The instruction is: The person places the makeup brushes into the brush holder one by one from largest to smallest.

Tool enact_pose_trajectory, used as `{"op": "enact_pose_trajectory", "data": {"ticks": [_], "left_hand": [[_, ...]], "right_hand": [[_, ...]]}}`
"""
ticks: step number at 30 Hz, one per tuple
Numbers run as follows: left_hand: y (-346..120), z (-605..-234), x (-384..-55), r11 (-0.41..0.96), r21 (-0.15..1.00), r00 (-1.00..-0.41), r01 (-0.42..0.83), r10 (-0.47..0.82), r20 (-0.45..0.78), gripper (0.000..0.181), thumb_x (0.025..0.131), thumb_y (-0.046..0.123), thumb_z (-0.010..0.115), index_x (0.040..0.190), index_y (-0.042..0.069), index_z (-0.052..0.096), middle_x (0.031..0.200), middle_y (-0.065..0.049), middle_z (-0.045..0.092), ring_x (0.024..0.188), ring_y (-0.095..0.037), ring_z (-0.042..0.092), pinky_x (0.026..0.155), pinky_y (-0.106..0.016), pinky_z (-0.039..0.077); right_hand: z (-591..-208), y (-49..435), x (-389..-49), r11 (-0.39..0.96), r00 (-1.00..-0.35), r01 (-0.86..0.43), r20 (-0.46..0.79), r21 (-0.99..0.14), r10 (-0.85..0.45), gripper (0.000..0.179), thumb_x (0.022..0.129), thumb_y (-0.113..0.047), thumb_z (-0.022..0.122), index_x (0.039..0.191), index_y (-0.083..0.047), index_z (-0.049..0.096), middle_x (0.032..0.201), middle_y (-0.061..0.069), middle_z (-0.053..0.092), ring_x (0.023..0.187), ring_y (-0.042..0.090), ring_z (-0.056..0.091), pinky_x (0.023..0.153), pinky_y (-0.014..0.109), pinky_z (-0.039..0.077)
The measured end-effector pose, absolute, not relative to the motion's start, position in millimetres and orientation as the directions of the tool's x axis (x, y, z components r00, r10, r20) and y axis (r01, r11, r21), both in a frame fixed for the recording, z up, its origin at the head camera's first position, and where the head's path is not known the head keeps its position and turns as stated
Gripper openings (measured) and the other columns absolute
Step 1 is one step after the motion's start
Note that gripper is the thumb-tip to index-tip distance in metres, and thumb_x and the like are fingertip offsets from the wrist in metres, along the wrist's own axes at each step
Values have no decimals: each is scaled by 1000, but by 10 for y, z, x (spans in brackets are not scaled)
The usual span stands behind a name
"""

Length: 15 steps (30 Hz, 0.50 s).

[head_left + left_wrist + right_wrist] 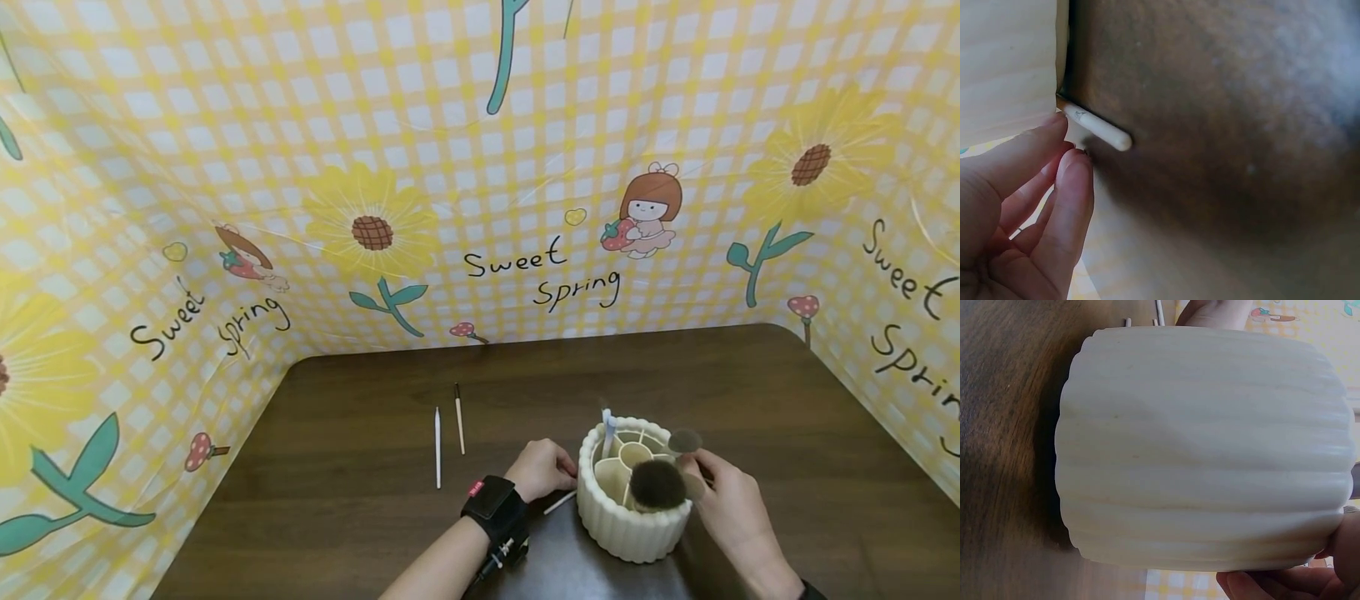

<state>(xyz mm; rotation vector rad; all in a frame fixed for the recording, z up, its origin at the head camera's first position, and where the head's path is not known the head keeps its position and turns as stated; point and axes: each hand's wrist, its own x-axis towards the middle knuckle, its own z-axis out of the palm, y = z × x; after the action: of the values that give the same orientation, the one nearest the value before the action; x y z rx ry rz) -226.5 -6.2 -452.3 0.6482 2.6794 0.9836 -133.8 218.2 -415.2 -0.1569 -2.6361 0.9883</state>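
A cream ribbed brush holder (633, 537) with several compartments stands on the table. Inside it are a large dark-bristled makeup brush (657, 485), a blurred smaller brush (684, 442) and a pale-handled item (608, 429). My right hand (731, 504) grips the holder's rim on the right; in the right wrist view its thumb and fingers (1297, 581) meet that edge. My left hand (542, 471) is at the holder's left side, thumb and fingers bent and nothing visible between them. By its fingertips a thin pale-handled brush (1097, 127) lies partly hidden by the holder.
Left of the holder, a white stick-like tool (438, 450) and a thin dark-tipped brush (460, 421) lie on the dark wooden table (337, 500). A yellow checked cloth (450, 167) encloses the table at the back and sides.
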Motion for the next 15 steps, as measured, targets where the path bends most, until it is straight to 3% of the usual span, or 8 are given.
{"op": "enact_pose_trajectory", "data": {"ticks": [15], "left_hand": [[-66,-4520,-2292,697,676,-852,239,485,-198,18,67,-1,73,85,3,74,75,-4,72,63,1,54,60,-13,42]], "right_hand": [[-4159,2183,-1336,754,-943,-13,258,-657,209,24,95,-15,48,95,-5,70,90,18,71,78,29,63,67,40,48]]}}
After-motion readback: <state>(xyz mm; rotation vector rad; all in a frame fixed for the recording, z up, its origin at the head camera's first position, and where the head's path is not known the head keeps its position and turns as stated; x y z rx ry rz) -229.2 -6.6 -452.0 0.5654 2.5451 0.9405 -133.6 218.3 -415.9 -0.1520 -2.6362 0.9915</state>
